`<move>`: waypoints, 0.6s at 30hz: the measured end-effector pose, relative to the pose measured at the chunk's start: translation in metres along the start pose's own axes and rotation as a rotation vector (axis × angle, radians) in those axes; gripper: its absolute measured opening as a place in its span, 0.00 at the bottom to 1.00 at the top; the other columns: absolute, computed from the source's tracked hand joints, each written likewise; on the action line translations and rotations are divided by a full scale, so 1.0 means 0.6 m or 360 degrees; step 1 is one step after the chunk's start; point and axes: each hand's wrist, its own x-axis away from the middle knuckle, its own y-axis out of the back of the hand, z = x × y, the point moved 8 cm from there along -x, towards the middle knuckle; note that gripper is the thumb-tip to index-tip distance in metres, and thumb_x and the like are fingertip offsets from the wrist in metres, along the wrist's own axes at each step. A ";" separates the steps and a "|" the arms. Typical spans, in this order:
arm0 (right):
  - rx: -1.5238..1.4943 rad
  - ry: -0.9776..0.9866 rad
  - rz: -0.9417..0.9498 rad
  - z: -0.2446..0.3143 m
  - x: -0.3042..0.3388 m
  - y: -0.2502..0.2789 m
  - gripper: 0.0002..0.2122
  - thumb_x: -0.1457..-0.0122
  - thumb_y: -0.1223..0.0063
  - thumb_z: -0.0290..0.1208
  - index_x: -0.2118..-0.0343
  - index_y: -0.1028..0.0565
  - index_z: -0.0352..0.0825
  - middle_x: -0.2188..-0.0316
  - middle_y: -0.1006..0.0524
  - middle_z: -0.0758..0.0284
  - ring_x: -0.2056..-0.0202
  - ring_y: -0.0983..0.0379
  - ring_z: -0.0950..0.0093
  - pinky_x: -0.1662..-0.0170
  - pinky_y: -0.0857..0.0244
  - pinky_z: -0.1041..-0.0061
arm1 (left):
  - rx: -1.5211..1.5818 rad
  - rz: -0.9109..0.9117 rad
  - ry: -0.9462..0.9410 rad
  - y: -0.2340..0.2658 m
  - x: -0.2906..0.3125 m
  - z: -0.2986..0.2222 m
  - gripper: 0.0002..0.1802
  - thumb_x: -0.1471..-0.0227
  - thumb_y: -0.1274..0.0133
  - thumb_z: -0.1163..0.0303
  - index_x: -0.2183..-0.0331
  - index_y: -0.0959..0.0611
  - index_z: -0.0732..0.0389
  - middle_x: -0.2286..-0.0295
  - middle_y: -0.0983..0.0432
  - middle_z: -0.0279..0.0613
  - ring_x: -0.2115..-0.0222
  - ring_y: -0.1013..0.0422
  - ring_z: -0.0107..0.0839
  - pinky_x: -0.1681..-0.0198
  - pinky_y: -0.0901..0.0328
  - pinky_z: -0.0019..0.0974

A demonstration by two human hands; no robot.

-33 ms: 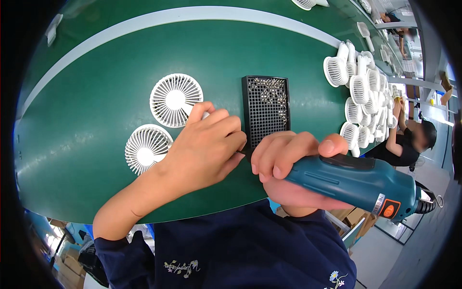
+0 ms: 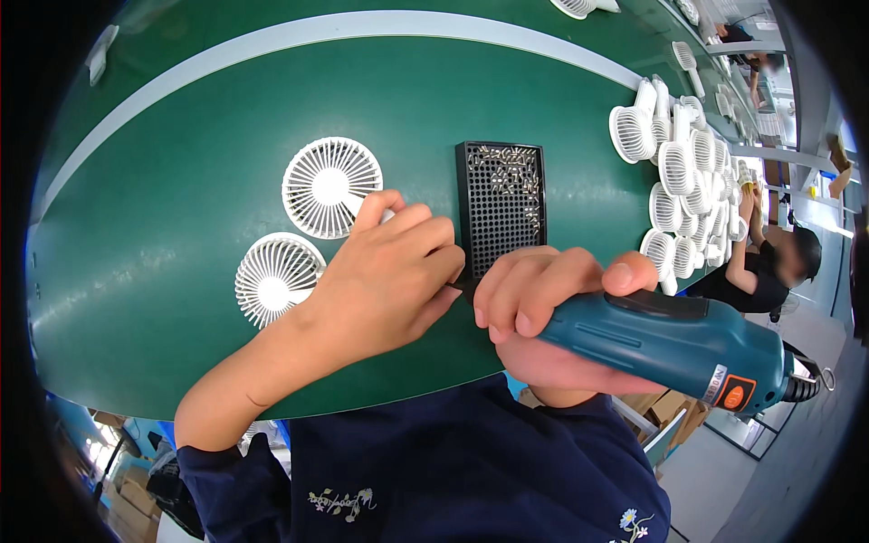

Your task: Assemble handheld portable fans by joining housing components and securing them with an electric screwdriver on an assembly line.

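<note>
My left hand (image 2: 398, 271) is closed around the handle of a white handheld fan (image 2: 330, 187), its round slatted head lying on the green table. A second white fan (image 2: 274, 288) lies just nearer, with its handle hidden under my left wrist. My right hand (image 2: 552, 303) grips a teal electric screwdriver (image 2: 665, 344), held nearly level and pointing left at my left fingers. The thumb rests near its dark lever. Only a bit of the dark tip shows between my hands; where it ends is hidden by the left fingers.
A black perforated tray (image 2: 495, 217) with small screws stands just beyond my right hand. Many white fans (image 2: 679, 172) are piled at the right table edge. Past them sits a person in black (image 2: 760, 267). A pale strip (image 2: 362, 25) crosses the table's far side.
</note>
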 end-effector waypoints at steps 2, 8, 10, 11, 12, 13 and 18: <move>0.0006 -0.0004 0.0013 -0.001 -0.002 0.000 0.37 0.45 0.52 0.66 0.49 0.38 0.32 0.77 0.29 0.57 0.80 0.34 0.69 0.77 0.38 0.70 | -0.0003 -0.0008 0.0007 0.000 0.000 0.000 0.11 0.62 0.36 0.70 0.74 0.22 0.58 0.74 0.35 0.36 0.68 0.35 0.34 0.52 0.43 0.44; 0.0014 -0.0034 -0.0015 -0.010 0.005 0.002 0.36 0.45 0.50 0.64 0.50 0.37 0.32 0.77 0.29 0.57 0.79 0.34 0.69 0.77 0.38 0.70 | -0.0019 0.0014 0.0032 -0.002 0.001 0.002 0.11 0.62 0.36 0.71 0.74 0.22 0.59 0.74 0.36 0.36 0.67 0.35 0.34 0.51 0.43 0.44; 0.0011 -0.0036 -0.0017 -0.012 0.005 -0.002 0.36 0.46 0.49 0.64 0.50 0.37 0.32 0.77 0.29 0.57 0.79 0.34 0.69 0.77 0.38 0.70 | -0.0027 0.0013 0.0032 -0.003 0.002 0.003 0.11 0.62 0.37 0.72 0.74 0.22 0.59 0.74 0.36 0.36 0.67 0.35 0.34 0.51 0.43 0.44; 0.0043 -0.0047 -0.0035 -0.014 0.005 -0.005 0.32 0.43 0.48 0.59 0.51 0.36 0.32 0.77 0.29 0.58 0.80 0.34 0.69 0.77 0.38 0.70 | -0.0029 0.0020 0.0038 -0.003 0.003 0.004 0.11 0.63 0.37 0.72 0.74 0.22 0.59 0.74 0.36 0.37 0.67 0.35 0.34 0.51 0.43 0.44; 0.0080 -0.0055 -0.0053 -0.014 0.004 -0.006 0.27 0.41 0.48 0.54 0.52 0.36 0.33 0.77 0.29 0.58 0.81 0.34 0.70 0.78 0.38 0.70 | -0.0030 0.0026 0.0039 -0.004 0.002 0.004 0.11 0.63 0.37 0.72 0.73 0.22 0.59 0.73 0.36 0.37 0.66 0.35 0.34 0.50 0.43 0.44; 0.0084 -0.0055 -0.0053 -0.013 0.004 -0.008 0.27 0.41 0.48 0.54 0.52 0.36 0.33 0.77 0.29 0.58 0.81 0.34 0.70 0.78 0.38 0.70 | -0.0027 0.0025 0.0036 -0.006 0.000 0.004 0.11 0.63 0.37 0.72 0.73 0.22 0.59 0.73 0.36 0.37 0.66 0.35 0.34 0.50 0.43 0.44; 0.0300 -0.0067 0.0207 -0.016 -0.002 -0.022 0.12 0.35 0.52 0.35 0.55 0.34 0.35 0.81 0.28 0.61 0.86 0.36 0.72 0.81 0.39 0.72 | 0.0027 -0.0037 0.0030 -0.008 0.003 0.009 0.12 0.65 0.39 0.75 0.73 0.23 0.58 0.73 0.35 0.34 0.69 0.36 0.34 0.52 0.45 0.42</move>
